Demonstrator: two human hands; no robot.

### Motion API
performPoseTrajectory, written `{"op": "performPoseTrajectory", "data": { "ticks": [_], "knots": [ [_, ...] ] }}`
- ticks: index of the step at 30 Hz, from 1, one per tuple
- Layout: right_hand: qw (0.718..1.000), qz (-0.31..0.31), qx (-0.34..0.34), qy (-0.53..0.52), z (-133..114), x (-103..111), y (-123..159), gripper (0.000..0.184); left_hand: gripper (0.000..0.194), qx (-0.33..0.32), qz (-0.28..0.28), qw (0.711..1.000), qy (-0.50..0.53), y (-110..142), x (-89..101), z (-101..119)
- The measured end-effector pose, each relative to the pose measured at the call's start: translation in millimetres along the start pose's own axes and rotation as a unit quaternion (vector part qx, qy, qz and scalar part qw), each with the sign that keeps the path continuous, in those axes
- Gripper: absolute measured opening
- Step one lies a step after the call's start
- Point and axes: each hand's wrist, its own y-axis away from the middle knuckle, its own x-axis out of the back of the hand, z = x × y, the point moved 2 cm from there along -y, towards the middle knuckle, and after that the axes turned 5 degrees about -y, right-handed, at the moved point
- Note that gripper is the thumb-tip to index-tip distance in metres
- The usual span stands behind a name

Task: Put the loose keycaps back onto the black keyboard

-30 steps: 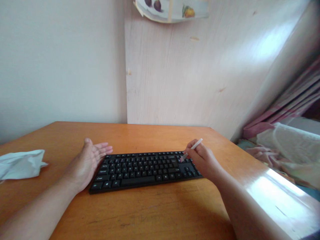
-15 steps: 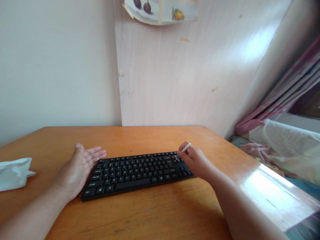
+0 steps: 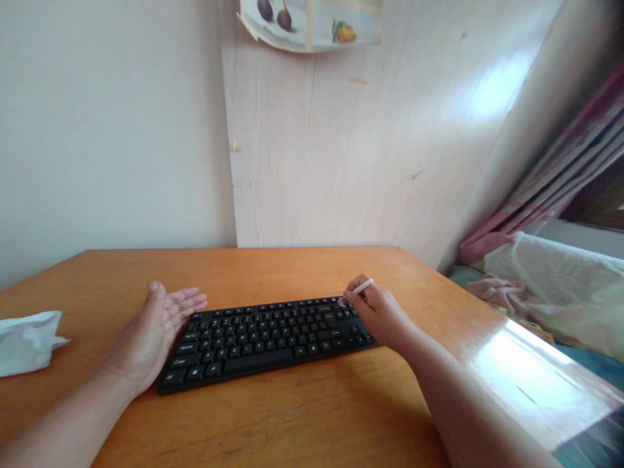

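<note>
A black keyboard [image 3: 263, 335] lies flat on the wooden desk, slightly askew. My left hand [image 3: 151, 338] rests on its edge against the keyboard's left end, palm turned inward, fingers stretched out and holding nothing. Over the keyboard's right part, my right hand [image 3: 377, 312] pinches a small brush [image 3: 363, 286] with a white handle. The brush's pale pinkish tip points down at the keys near the upper right, close to the top row. My right hand and wrist hide the keyboard's far right end.
White tissue [image 3: 29, 341] lies on the desk [image 3: 273, 429] at the left. Behind the desk stands a wall panel [image 3: 312, 162] with a fruit picture [image 3: 316, 29] above. To the right are a pink curtain [image 3: 526, 188] and piled bedding [image 3: 560, 279].
The brush tip has moved from lower among the right-hand keys up toward the top row. The view has shifted slightly right. My left hand stays beside the keyboard.
</note>
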Motion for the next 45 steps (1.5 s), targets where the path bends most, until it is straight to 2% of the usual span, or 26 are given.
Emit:
{"op": "performPoseTrajectory", "data": {
  "ticks": [4,7,9,13,21,26,32,37,42,45],
  "knots": [
    [1.0,-0.018,-0.007,0.02,2,1,-1,0.011,0.074,-0.042,-0.02,0.998,-0.05,1,-1.2,-3],
    [1.0,-0.023,-0.016,0.011,3,5,-1,0.012,0.073,-0.095,-0.043,0.985,-0.136,3,-1.1,-3],
    [1.0,-0.004,-0.027,-0.007,4,7,-2,0.013,0.069,-0.143,-0.061,0.959,-0.235,6,-0.8,0],
    [0.999,0.029,-0.032,-0.031,4,6,-3,0.015,0.063,-0.214,-0.105,0.885,-0.4,15,-0.5,3],
    [1.0,-0.007,0.004,-0.017,1,0,-2,0.01,0.089,-0.298,-0.155,0.772,-0.54,20,-1.6,2],
    [0.999,-0.013,-0.01,-0.033,-3,5,-2,0.006,0.105,-0.31,-0.175,0.727,-0.587,25,-6.5,2],
    [0.997,0.029,0.001,-0.065,-6,5,-4,0.007,0.114,-0.328,-0.173,0.702,-0.608,25,-5.8,-2],
    [1.0,0.013,0.005,-0.018,-3,-1,-4,0.008,0.114,-0.313,-0.177,0.688,-0.63,24,-4.5,-4],
    [0.999,-0.008,-0.024,-0.039,-4,2,-4,0.008,0.111,-0.271,-0.177,0.691,-0.646,29,-10.5,3],
    [0.995,0.02,-0.039,-0.084,-4,7,-6,0.008,0.111,-0.263,-0.165,0.696,-0.648,33,-14.9,9]
  ]
}}
